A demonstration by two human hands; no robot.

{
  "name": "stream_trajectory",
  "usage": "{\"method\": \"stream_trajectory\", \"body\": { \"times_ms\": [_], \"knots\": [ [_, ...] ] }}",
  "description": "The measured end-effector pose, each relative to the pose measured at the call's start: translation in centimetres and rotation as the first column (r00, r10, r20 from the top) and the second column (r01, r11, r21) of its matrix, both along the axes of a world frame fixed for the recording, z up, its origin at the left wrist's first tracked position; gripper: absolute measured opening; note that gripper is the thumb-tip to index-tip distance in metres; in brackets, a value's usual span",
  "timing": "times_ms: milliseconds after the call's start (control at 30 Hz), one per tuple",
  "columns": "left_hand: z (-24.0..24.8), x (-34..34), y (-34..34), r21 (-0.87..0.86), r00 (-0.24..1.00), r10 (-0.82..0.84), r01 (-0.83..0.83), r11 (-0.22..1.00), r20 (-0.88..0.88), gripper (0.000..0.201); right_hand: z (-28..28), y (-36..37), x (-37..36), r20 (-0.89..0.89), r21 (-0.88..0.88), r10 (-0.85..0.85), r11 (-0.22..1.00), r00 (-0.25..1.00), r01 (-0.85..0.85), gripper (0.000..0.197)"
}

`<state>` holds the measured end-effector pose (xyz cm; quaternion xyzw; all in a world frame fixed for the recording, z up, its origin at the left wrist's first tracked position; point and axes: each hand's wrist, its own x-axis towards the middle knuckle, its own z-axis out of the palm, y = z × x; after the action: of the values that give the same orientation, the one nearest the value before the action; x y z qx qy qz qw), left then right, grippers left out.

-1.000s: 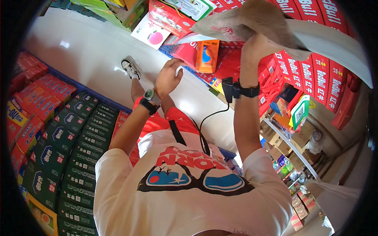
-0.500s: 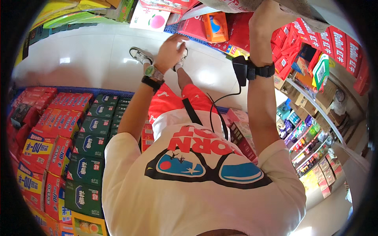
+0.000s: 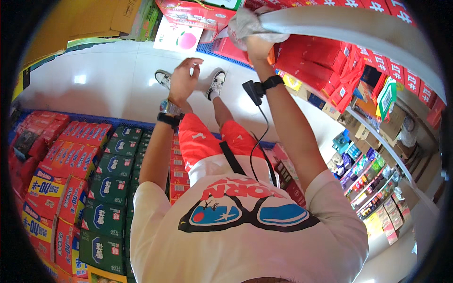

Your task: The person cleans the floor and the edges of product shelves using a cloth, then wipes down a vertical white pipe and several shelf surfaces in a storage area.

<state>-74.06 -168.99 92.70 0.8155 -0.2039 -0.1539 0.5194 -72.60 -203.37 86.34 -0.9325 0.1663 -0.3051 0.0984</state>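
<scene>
My right hand (image 3: pixel 259 49) is closed on a bunched grey-beige cloth (image 3: pixel 244 27) at the top middle. The cloth lies at the left end of a pale curved rail or shelf edge (image 3: pixel 349 23); whether it presses on it I cannot tell. Just behind this hand, an orange packet (image 3: pixel 271 56) shows only in part. My left hand (image 3: pixel 183 80) is bare of any object, raised over the floor with fingers loosely bent and thumb apart. A watch and a black band circle the left wrist; a black strapped device with a cable sits on the right one.
Stacked red and green boxes (image 3: pixel 107 188) fill the left side. Red cartons (image 3: pixel 311 61) and a white box with a pink fruit picture (image 3: pixel 179 35) stand ahead. Brown cardboard (image 3: pixel 101 19) sits at the upper left. Shelves of goods (image 3: pixel 373 174) line the right.
My right hand has moved left and lower in the picture with the cloth, now covering most of the orange packet. My left hand has dropped slightly. More of the pale rail shows.
</scene>
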Motion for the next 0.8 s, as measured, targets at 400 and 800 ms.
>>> {"method": "stream_trajectory", "body": {
  "times_ms": [400, 800],
  "knots": [
    [14.1, 0.5, -2.1, -0.137, 0.999, -0.011, 0.016, 0.990, 0.037, 0.026, 4.0, 4.0, -1.0, -0.118, 0.826, 0.429, 0.543, 0.896, -0.151, 0.052],
    [24.7, 0.1, 1.0, -0.277, 0.999, 0.034, -0.025, 0.961, 0.026, 0.029, 41.6, 4.4, -3.0, 0.552, 0.815, -0.059, 0.245, 0.832, -0.524, 0.064]
  ]
}}
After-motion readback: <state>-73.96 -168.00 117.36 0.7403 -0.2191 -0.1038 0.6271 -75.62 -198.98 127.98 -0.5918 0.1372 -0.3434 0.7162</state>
